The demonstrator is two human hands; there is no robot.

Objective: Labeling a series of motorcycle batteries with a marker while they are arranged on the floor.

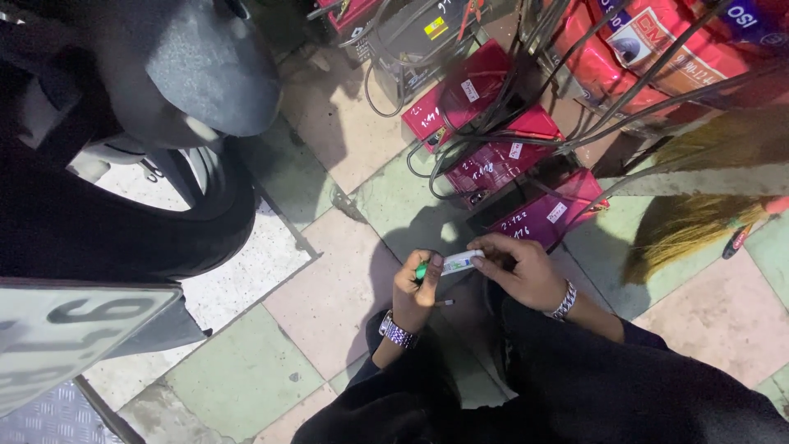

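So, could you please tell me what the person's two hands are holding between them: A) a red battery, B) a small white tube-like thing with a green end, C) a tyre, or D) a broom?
B: the left hand and the right hand together grip a small white tube-like thing with a green end, above the tiled floor.

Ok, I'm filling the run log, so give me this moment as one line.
left hand: grips green-capped white marker pen | right hand: pinches marker's other end | ahead: red box-shaped batteries with black cables | floor: pale tiles
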